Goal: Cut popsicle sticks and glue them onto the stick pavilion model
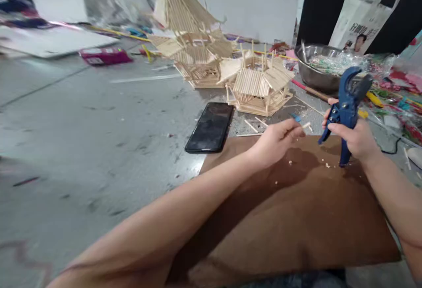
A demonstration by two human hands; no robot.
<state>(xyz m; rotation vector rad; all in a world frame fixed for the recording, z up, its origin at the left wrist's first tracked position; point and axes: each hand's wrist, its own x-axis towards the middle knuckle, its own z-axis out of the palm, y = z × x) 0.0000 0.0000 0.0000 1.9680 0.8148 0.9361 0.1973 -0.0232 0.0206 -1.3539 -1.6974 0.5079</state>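
My right hand (354, 136) is wrapped round the handles of a blue cutter (350, 103), whose jaws point up and stand apart. To its left, my left hand (280, 140) is held over the far edge of a brown board (323, 217), its fingers bent together at a short pale stick piece (306, 125); whether the fingers grip it is hard to tell. Small pale crumbs lie on the board between the hands. Beyond my left hand stands a small stick pavilion (255, 83), with a taller stick tower (198, 50) behind it.
A black phone (211, 127) lies left of my left hand. At the back right are a metal bowl (316, 70) of wrapped sticks, a white tote bag (358, 17) and colourful scraps. A magenta packet (105, 56) lies at the far left.
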